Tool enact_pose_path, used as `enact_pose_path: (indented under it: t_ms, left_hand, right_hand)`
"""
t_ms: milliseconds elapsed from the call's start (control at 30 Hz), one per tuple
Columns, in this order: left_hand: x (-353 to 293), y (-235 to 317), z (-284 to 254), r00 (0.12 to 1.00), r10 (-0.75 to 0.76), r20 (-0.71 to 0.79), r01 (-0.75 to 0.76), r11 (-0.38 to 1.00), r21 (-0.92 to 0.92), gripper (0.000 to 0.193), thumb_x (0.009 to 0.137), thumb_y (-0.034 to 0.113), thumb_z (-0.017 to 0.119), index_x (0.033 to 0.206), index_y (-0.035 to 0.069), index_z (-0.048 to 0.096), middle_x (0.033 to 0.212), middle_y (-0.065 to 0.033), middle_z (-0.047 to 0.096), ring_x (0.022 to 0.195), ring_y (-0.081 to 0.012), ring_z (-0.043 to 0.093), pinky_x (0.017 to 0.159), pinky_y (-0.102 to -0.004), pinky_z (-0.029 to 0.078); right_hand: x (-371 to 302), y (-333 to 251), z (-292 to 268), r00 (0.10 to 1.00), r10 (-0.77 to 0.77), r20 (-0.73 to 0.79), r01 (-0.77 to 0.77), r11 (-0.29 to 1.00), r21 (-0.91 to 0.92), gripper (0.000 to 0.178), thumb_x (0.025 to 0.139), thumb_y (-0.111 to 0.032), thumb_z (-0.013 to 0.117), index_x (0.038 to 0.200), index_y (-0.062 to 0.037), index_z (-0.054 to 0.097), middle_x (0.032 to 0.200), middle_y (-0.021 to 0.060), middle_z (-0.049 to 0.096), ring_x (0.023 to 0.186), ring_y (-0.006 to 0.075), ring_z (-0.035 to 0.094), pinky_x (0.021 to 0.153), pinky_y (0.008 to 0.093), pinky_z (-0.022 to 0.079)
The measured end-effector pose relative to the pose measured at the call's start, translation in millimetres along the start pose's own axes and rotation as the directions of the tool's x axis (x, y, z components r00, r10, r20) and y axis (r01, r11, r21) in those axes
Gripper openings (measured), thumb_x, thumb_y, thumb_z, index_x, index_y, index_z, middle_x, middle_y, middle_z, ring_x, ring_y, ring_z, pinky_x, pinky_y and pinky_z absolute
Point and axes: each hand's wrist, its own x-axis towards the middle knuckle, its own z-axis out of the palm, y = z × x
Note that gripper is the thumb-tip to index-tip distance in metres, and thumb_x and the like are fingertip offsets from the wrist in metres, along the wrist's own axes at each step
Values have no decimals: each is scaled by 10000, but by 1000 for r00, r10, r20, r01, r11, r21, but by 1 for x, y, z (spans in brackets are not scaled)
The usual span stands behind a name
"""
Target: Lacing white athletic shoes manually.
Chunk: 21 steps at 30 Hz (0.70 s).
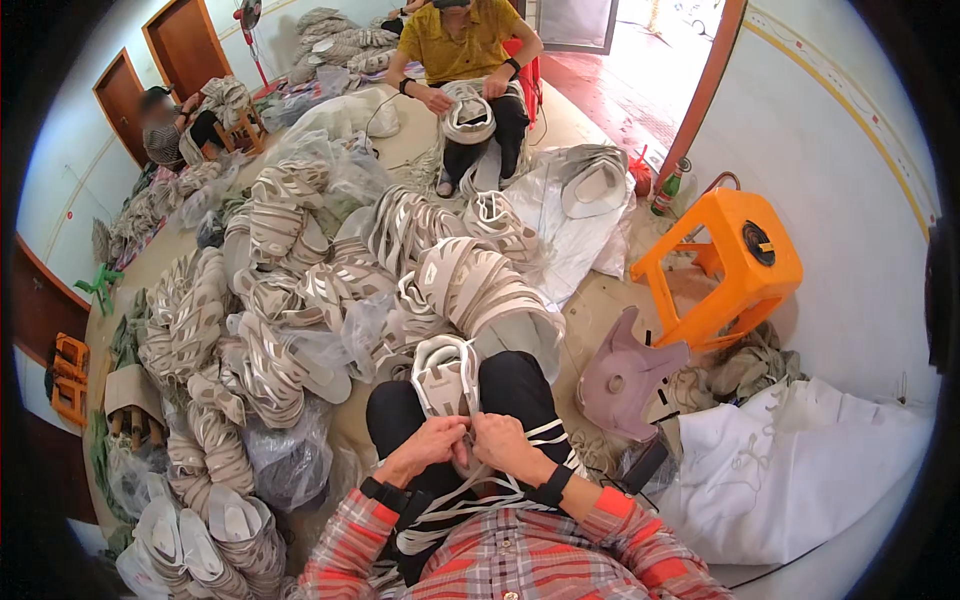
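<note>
A grey-and-white shoe upper (444, 374) rests between my knees, its collar opening facing away from me. At its near end my left hand (433, 446) is closed in a pinch on the upper, with the fingertips close to the other hand. My right hand (507, 446) is likewise closed on the upper's right edge. Whether a lace end is also between the fingers is hidden. Several loose white laces (455, 512) drape across my lap below the wrists and past the right wrist. A nested stack of similar uppers (478, 285) lies just beyond my knees.
Heaps of shoe uppers (270, 365) and plastic bags (290, 450) cover the floor to the left. An orange stool (725, 255), a mauve plastic stool (620, 385) and white sacking (770, 480) stand or lie to the right. Across from me a seated person (462, 50) handles another upper.
</note>
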Motion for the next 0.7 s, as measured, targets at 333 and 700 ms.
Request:
enact_pose_path:
  t_ms: [333, 700]
  left_hand:
    - [52, 13, -14, 972, 178, 154, -211, 372, 904, 169, 627, 120, 602, 662, -44, 583, 651, -237, 583, 639, -401, 593, 534, -427, 470]
    - [-21, 89, -16, 881, 474, 17, 49, -127, 991, 235, 760, 100, 557, 971, 3, 519, 711, -171, 613, 684, -300, 632, 522, -378, 489]
  right_hand:
    - [-4, 6, -3, 992, 62, 114, -69, 996, 55, 102, 665, -14, 534, 754, 31, 553, 707, 250, 598, 691, 432, 592, 639, 467, 483]
    - [-12, 8, -37, 954, -221, -205, 235, 971, 48, 139, 730, -167, 643, 794, -48, 610, 862, 119, 509, 831, 309, 508, 727, 385, 418]
